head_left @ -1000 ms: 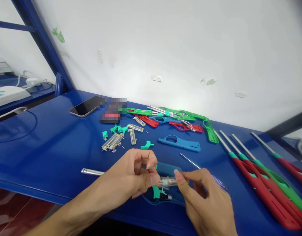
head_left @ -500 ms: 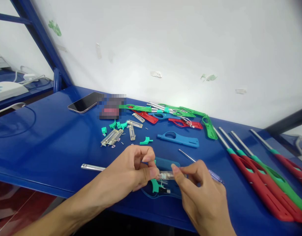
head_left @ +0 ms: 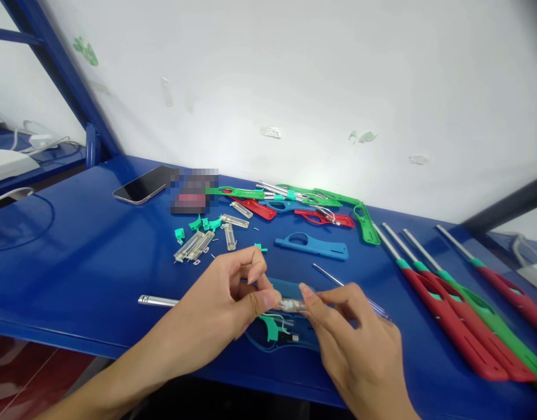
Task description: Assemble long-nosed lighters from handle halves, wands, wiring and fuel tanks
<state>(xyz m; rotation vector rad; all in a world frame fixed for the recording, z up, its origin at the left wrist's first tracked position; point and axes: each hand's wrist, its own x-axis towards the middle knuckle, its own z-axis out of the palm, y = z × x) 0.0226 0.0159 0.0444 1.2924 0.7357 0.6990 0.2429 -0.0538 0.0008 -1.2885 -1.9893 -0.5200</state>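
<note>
My right hand [head_left: 354, 332] pinches one end of a small clear lighter fuel tank [head_left: 293, 305] between thumb and fingers. My left hand [head_left: 240, 297] is closed at the tank's other end, thumb and fingertip pressed together there; they cover that tip. Just under the tank lies an opened blue lighter casing [head_left: 279, 349], partly hidden by both hands. A green trigger [head_left: 272, 328] and a black-and-silver igniter [head_left: 289, 338] with a thin white wire sit in it. Its metal tube [head_left: 157, 301] sticks out left of my left wrist.
Behind my right hand rests a screwdriver [head_left: 327, 274]. Several assembled lighters [head_left: 452, 324] lie at right. Farther back are loose clear tanks [head_left: 201, 246], green triggers [head_left: 211, 223], a blue casing half [head_left: 312, 246], mixed casing parts [head_left: 325, 218] and a phone [head_left: 146, 185]. A white wall [head_left: 295, 70] stands behind.
The view has shifted slightly, so the scene sits a little farther left. Both hands stay on the tank, with only a small change in the way it is held.
</note>
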